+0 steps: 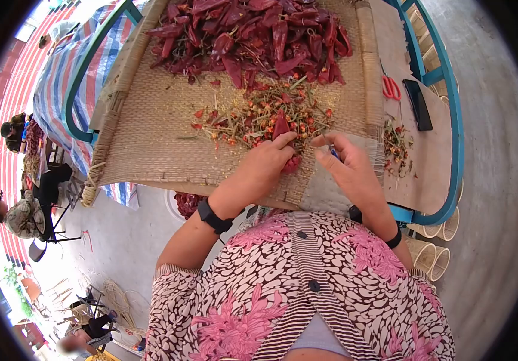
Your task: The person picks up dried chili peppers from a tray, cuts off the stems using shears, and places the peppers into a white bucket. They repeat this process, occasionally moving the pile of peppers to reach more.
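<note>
My left hand (264, 165) is closed on a dried red chili pepper (281, 124), at the near edge of a heap of cut stems and caps (259, 117). Another piece of red pepper (291, 164) shows below its fingers. Close by on the right, my right hand (348, 161) is curled round a small blue tool (333, 151); its kind is mostly hidden by the fingers. Both hands are over a woven mat (163, 132). Toward its far side lies a large pile of dried red chilies (253, 39). A grey cloth (331, 186) lies beneath my right hand.
Right of the mat, red-handled scissors (391, 88), a black phone (418, 105) and a small stem heap (396, 149) rest on brown board. A blue metal frame (453, 120) borders both sides. Striped tarpaulin (72, 78) and seated people (24, 213) are at the left.
</note>
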The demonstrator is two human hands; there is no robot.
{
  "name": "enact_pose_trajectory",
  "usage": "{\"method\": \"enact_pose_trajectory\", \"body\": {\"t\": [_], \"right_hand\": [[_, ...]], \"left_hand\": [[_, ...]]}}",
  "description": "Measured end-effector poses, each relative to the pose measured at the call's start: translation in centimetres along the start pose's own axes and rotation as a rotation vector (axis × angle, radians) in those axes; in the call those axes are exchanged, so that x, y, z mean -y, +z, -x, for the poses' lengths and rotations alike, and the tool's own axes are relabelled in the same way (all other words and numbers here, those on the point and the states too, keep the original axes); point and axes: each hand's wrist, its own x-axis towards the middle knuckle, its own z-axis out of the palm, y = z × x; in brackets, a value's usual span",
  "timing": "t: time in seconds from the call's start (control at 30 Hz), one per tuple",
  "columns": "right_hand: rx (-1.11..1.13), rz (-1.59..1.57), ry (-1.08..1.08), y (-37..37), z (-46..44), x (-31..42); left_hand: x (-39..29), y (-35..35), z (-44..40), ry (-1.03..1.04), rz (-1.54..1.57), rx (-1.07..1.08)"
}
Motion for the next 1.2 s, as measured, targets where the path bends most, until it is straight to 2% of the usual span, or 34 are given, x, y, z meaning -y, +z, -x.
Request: {"method": "enact_pose_trajectory", "body": {"t": [0.1, 0.2, 0.33, 0.47, 0.57, 0.77, 0.87, 0.97, 1.2], "right_hand": [[-0.012, 0.101, -0.028, 0.0, -0.1, -0.7], [-0.064, 0.152, -0.041, 0.0, -0.1, -1.1], [-0.073, 0.076, -0.142, 0.2, 0.5, -0.4], [-0.015, 0.21, -0.289, 0.6, 0.7, 0.6], [-0.019, 0.206, -0.39, 1.1, 0.7, 1.7], [-0.031, 0.217, -0.447, 1.7, 0.6, 2.2], [-0.079, 0.298, -0.503, 2.0, 0.4, 1.8], [-0.065, 0.331, -0.473, 1.9, 0.5, 1.9], [-0.091, 0.383, -0.536, 2.2, 0.2, 1.4]], "left_hand": [[-0.3, -0.5, 0.3, -0.024, -0.083, 0.004], [-0.7, -1.1, 0.9, -0.062, 0.186, -0.289], [-0.8, -3.3, 1.7, -0.031, 0.468, -0.504], [-1.6, -5.0, 3.0, -0.105, 0.589, -0.529], [-3.7, -6.1, 3.3, -0.239, 0.911, -0.548], [-2.4, -5.3, 4.0, -0.146, 0.807, -0.512], [-2.7, -4.8, 3.9, -0.161, 0.926, -0.559], [-3.1, -5.3, 4.1, -0.316, 1.091, -0.51], [-2.9, -4.4, 3.8, -0.242, 1.126, -0.533]]}}
